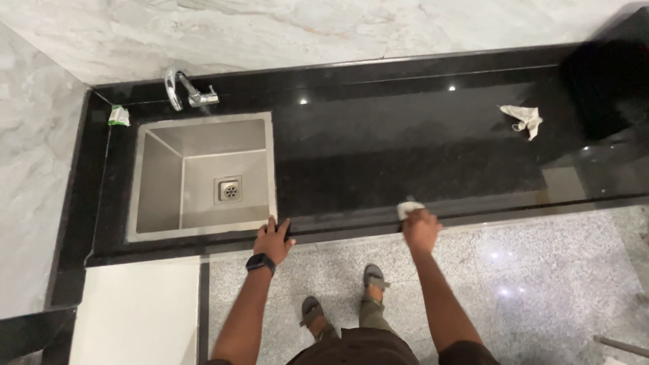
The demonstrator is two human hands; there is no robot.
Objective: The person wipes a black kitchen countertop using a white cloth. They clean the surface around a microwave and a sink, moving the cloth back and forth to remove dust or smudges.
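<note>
My right hand (420, 228) is closed on a small white cloth (408, 207) pressed against the front edge of the black stone counter (419, 155). With its fingers spread, my left hand (274, 240) rests flat on the counter's front edge, just right of the steel sink (159, 179). A dark watch sits on my left wrist. Another crumpled white cloth (524, 119) lies on the counter at the far right.
A chrome tap (186, 91) stands behind the sink, with a small green and white packet (118, 116) to its left. Marble walls rise behind and to the left. My sandalled feet stand on a grey speckled floor (541, 284).
</note>
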